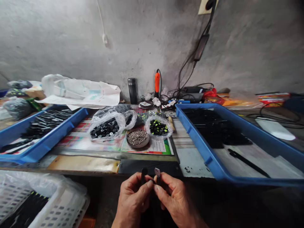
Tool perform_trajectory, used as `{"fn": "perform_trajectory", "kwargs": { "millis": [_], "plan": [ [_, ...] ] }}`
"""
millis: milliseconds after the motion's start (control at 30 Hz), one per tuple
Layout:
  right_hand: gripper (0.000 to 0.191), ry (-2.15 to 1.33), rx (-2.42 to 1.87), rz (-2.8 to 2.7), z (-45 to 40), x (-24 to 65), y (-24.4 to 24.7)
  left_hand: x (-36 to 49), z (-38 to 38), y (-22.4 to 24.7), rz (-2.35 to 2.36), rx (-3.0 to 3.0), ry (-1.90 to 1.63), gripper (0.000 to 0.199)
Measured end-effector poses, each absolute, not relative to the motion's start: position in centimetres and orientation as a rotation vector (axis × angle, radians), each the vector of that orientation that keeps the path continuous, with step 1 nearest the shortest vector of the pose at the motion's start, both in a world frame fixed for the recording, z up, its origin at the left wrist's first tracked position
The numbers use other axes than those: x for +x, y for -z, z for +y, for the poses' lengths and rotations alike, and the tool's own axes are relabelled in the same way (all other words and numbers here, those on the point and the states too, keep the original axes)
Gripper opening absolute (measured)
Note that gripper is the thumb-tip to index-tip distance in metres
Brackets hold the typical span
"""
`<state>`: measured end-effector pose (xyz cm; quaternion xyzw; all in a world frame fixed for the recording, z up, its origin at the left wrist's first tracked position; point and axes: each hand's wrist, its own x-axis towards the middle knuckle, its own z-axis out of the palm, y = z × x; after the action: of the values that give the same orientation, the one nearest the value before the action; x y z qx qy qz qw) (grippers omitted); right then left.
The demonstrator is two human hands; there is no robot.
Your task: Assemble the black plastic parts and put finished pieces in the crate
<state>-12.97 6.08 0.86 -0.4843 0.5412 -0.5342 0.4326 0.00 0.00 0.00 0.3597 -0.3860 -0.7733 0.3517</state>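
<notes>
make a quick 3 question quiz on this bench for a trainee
1. What colour are the thin stems between the left hand and the right hand?
2. True or false: the round dish holds small silvery metal pieces.
3. Which stands nearer the wall: A, the black flask, or B, the blue tray on the right?
Key: 1 black; 2 true; 3 A
</notes>
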Motion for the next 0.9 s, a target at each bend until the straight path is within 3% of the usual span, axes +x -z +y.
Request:
{"fn": "perform_trajectory", "kwargs": {
  "millis": [467,900],
  "plan": [
    [0.032,1.035,-1.288,1.333,7.7,-12.8,0.7,1.4,-0.5,-0.5,-1.243,0.956,1.664,0.025],
    [0.031,1.043,-1.213,1.222,7.7,-12.6,1.8,2.1,-0.8,0.4,-1.373,0.881,1.737,0.012]
  ]
}}
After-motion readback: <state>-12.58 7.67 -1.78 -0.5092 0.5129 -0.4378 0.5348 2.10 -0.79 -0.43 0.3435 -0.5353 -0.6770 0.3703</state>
